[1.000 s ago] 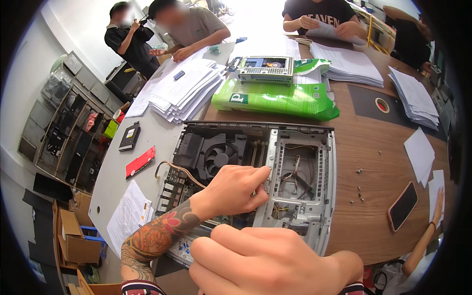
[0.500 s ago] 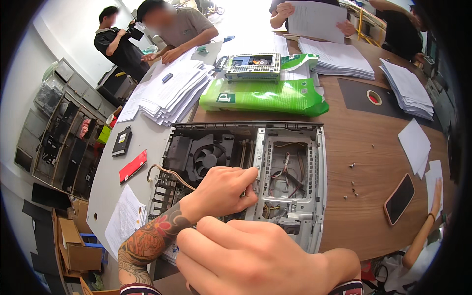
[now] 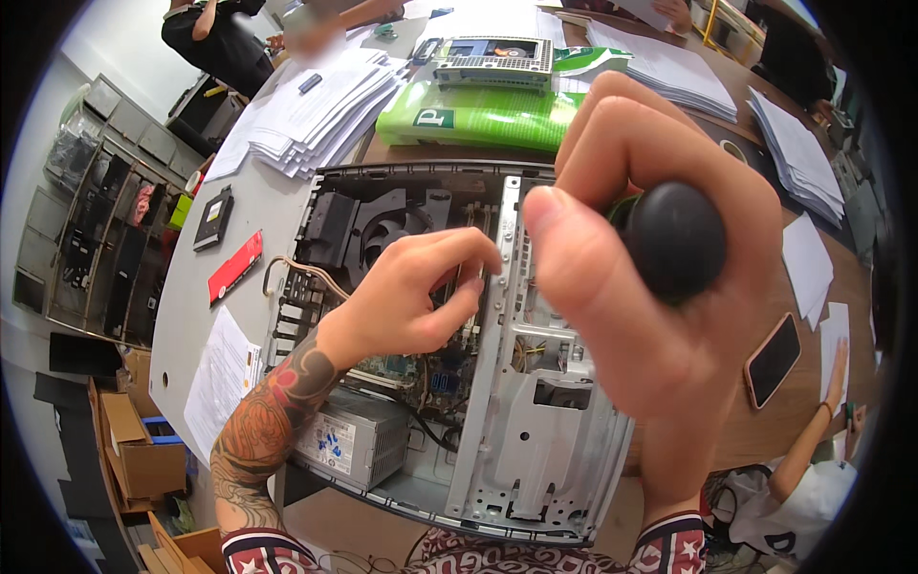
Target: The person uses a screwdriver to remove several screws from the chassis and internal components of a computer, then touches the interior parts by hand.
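Note:
An opened desktop computer case (image 3: 478, 402) lies flat, showing a black fan (image 3: 387, 230), a power supply (image 3: 352, 442) and a metal drive bracket (image 3: 535, 440). My left hand (image 3: 406, 292) is over its middle, fingertips by the perforated metal rail (image 3: 492, 316). Its thumb and forefinger are curved with a gap between them; nothing shows in them. Raised close to view above the case's right side, my right hand (image 3: 660, 316) is wrapped round a screwdriver. The black rounded handle end (image 3: 674, 239) faces me; the shaft is hidden behind the hand.
Beyond the case lies a green plastic bag (image 3: 478, 120) bearing a metal drive cage (image 3: 492, 62). Paper stacks (image 3: 320, 120) stand behind. On the left are a black drive (image 3: 213, 220) and a red packet (image 3: 235, 268); a phone (image 3: 773, 359) lies right, near another person's hand (image 3: 836, 373).
My right hand has risen and moved right, bringing the screwdriver handle into sight. The left hand's pinch has loosened. The view has tipped downward, showing more of the case's near end.

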Available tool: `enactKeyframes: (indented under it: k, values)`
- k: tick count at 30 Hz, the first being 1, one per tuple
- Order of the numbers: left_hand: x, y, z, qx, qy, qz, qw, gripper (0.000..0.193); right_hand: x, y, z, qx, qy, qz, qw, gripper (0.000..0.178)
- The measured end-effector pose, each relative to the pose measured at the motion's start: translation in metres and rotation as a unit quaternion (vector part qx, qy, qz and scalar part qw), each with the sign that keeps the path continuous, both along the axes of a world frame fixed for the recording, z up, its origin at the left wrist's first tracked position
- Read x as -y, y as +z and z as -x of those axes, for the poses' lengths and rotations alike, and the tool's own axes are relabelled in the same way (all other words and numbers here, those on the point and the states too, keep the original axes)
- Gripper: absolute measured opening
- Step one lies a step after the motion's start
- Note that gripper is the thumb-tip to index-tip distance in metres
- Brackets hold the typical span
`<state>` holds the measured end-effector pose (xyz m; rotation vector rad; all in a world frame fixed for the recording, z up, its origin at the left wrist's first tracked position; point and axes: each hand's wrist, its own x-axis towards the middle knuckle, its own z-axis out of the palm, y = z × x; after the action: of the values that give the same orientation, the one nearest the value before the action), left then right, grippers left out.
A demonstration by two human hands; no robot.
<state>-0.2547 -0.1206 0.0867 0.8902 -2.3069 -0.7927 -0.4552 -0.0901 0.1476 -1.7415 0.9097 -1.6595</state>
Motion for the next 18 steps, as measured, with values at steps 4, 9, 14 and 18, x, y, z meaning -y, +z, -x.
enactKeyframes:
  k: [4, 9, 14, 18]
  values:
    - [0.001, 0.001, -0.005, -0.07, -0.037, -0.032, 0.996, 0.024, 0.001, -0.005, -0.013, 0.051, 0.034, -0.008, 0.998, 0.022]
    - [-0.004, 0.001, 0.0, -0.172, -0.098, -0.062, 0.978, 0.025, 0.001, -0.007, -0.02, 0.053, 0.029, 0.025, 0.998, 0.023]
    - [-0.005, -0.006, 0.004, -0.198, -0.123, -0.018, 0.972, 0.023, 0.004, -0.013, -0.021, 0.048, 0.026, 0.045, 0.997, 0.023]
    - [-0.002, -0.011, 0.003, -0.153, -0.097, -0.025, 0.983, 0.02, 0.009, -0.016, -0.022, 0.027, 0.037, 0.053, 0.998, 0.022]
